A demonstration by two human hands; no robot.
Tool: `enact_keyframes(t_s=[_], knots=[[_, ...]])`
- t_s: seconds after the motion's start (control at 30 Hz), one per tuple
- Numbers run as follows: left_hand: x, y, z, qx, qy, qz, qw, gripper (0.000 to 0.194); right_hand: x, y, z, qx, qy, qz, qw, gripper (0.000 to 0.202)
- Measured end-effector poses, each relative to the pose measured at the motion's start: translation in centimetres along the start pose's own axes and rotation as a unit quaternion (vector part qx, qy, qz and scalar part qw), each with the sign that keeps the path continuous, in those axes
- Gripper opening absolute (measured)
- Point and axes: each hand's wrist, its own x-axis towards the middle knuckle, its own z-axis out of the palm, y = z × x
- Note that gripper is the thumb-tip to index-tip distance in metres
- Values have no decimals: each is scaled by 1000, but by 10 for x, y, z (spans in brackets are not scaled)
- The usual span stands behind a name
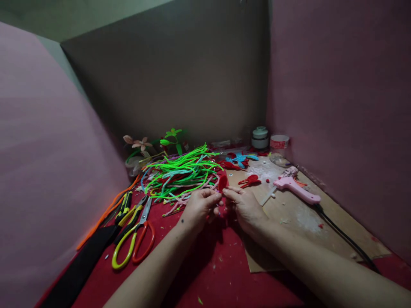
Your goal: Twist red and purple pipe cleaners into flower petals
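Between my hands is a small red fuzzy petal (pixel 222 183), looking like bent pipe cleaner. The thumb and fingers of my left hand (pixel 202 206) pinch its lower end from one side. From the other side my right hand (pixel 245 209) grips it too, fingertips almost touching those of the left. My fingers hide the petal's bottom part. Just beyond them lies a heap of pipe cleaners (pixel 180 173), mostly bright green with some pink, red and pale blue. A finished-looking red piece (pixel 250 181) rests on the cardboard right of my hands.
Scissors (pixel 143 218) with yellow and red handles lie at left beside pliers (pixel 133 213). A pink glue gun (pixel 297 188) with a black cord sits on cardboard (pixel 308 214). Blue pieces (pixel 242 159), a lidded jar (pixel 260 137) and fuzzy flowers (pixel 173 134) stand farther back, near the walls.
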Motion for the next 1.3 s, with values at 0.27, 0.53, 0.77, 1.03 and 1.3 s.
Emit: enact_keyframes(t_s=[0.27, 0.53, 0.77, 1.03, 1.3], knots=[[45, 28, 8, 235, 55, 60, 969, 12, -11, 16, 6, -141, -59, -10, 988, 10], [84, 24, 50, 374, 10, 105, 921, 14, -29, 14, 6, -461, -202, -190, 843, 18], [82, 27, 29, 434, 41, 150, 888, 16, -27, 18, 3, -511, -197, -227, 805, 19], [38, 19, -10, 439, 60, 126, 888, 24, -31, 19, 4, -528, -211, -231, 789, 16], [16, -7, -42, 441, 108, 146, 879, 23, -38, 27, 12, -551, -267, -245, 752, 16]])
